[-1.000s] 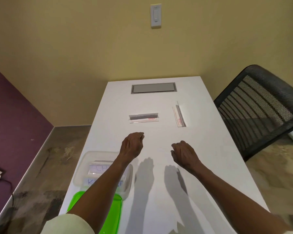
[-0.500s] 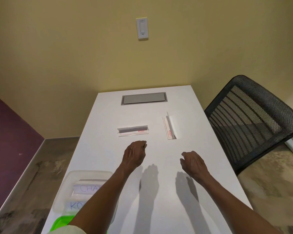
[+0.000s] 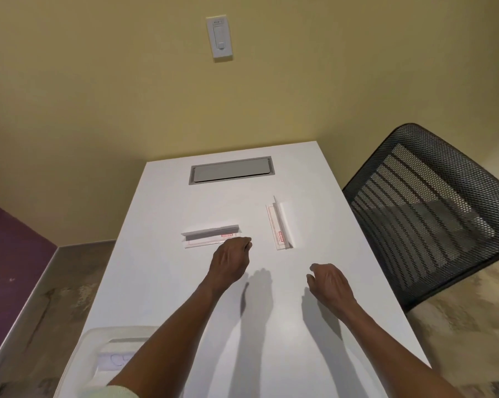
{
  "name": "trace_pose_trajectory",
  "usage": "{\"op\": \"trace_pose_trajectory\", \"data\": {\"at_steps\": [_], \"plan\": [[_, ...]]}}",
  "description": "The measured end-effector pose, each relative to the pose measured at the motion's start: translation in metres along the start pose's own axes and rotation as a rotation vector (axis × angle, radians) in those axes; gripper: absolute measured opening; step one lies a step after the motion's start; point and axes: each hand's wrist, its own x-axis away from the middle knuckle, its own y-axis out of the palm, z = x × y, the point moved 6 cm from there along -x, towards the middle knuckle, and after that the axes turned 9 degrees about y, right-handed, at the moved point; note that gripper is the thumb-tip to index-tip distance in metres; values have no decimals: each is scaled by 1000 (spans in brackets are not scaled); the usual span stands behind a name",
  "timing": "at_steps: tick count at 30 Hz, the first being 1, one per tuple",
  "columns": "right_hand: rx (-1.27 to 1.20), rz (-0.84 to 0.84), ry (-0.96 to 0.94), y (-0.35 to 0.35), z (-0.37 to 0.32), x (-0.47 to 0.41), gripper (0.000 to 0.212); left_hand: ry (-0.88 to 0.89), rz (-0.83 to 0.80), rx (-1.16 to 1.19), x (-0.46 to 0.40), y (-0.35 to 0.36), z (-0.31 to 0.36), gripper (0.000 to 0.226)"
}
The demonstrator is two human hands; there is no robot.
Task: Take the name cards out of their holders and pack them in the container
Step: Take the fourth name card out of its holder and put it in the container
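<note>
Two clear acrylic name card holders lie on the white table (image 3: 162, 282). The left holder (image 3: 208, 237) lies crosswise; the right holder (image 3: 280, 225) lies lengthwise. Each shows a small red label. My left hand (image 3: 229, 261) hovers just below the left holder's right end, fingers curled, nothing in it. My right hand (image 3: 330, 281) hangs lower and to the right, below the right holder, fingers loosely bent and empty. A clear plastic container (image 3: 93, 344) sits at the near left edge with name cards (image 3: 113, 360) inside, partly hidden by my left forearm.
A grey cable hatch (image 3: 231, 169) is set into the table's far end. A black mesh chair (image 3: 432, 214) stands close to the table's right side. A wall switch (image 3: 220, 37) is above. The floor drops off at the left.
My left hand has moved forward and now reaches the left holder's right end. My right hand followed a little. The view tilted up, so the green lid and most of the container left the frame.
</note>
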Motion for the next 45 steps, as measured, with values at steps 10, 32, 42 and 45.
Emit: {"op": "trace_pose_trajectory", "data": {"at_steps": [10, 32, 42, 45], "plan": [[6, -35, 32, 20, 1, -40, 28, 57, -80, -46, -74, 16, -5, 26], [-355, -253, 452, 77, 9, -118, 39, 59, -292, -90, -210, 89, -43, 20], [-1013, -539, 858, 99, 3, -121, 22, 70, -351, -101, -260, 128, -49, 20], [-1184, -660, 927, 106, 0, -120, 23, 63, -377, -111, -270, 142, -50, 28]]}}
